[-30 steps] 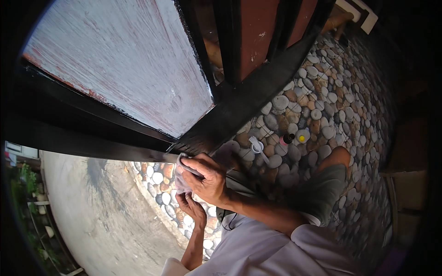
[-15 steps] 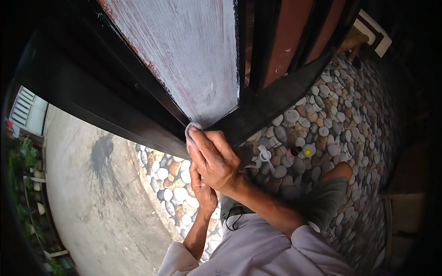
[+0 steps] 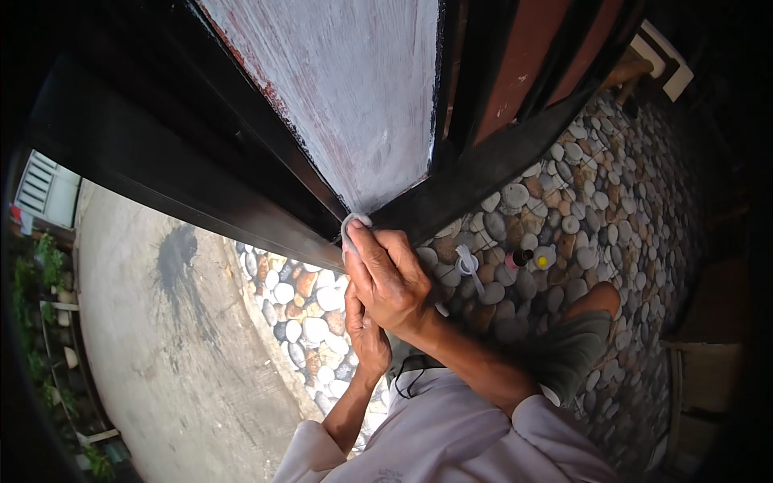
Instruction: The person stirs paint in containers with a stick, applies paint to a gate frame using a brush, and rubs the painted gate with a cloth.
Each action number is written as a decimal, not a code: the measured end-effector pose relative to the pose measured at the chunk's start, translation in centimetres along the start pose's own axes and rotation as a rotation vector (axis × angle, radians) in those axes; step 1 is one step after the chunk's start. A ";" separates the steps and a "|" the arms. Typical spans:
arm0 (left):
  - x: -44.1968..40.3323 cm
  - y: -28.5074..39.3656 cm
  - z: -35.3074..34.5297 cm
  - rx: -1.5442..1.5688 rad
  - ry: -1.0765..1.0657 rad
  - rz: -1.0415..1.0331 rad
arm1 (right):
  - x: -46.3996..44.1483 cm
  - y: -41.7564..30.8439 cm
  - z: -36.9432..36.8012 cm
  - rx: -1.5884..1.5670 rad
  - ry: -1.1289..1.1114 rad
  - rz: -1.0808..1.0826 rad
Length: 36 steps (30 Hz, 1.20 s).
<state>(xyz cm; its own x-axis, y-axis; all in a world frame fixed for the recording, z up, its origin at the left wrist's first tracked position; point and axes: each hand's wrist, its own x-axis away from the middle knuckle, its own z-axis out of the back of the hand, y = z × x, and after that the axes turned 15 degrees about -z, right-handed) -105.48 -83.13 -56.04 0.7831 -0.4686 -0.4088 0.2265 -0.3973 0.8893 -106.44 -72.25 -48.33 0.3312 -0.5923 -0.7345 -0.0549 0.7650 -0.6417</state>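
Observation:
My right hand (image 3: 393,282) pinches a small folded grey pad (image 3: 354,227); whether it is cloth or sandpaper I cannot tell. The pad touches the lower tip of a panel (image 3: 362,97) brushed with streaky white paint, reddish along its left edge. Black frame bars (image 3: 298,161) border the panel and meet at this corner. Just below and left of the right hand is my left hand (image 3: 368,338), its fingers pointing up and pressed together. Their tips are partly hidden behind the right hand, and what they grip, if anything, does not show.
On the pebble-patterned floor (image 3: 596,209) right of my hands lie a white strip with a ring-shaped piece (image 3: 467,262), a small pink bottle with a dark cap (image 3: 517,258) and a yellow round item (image 3: 542,262). Concrete ground (image 3: 161,322) with a dark stain spreads left.
Both hands and the pad sit slightly farther right in the view, and so does the panel. The pad stays at the panel's lower corner.

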 end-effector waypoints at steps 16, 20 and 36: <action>-0.4 -0.1 -0.2 0.087 0.048 0.082 | 0.1 0.5 -0.8 0.013 -0.021 -0.004; -0.2 -0.2 -0.8 0.114 0.052 0.118 | 2.4 2.0 -1.0 0.060 -0.075 -0.013; 1.3 -0.5 -5.8 0.123 -0.070 0.123 | 0.3 3.3 8.1 -0.163 -0.192 -0.571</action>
<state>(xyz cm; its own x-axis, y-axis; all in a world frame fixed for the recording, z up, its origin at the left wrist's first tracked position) -101.24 -78.98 -55.84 0.7576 -0.5714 -0.3154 0.0558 -0.4248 0.9035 -98.89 -67.84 -48.83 0.5135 -0.8286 -0.2228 0.0425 0.2839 -0.9579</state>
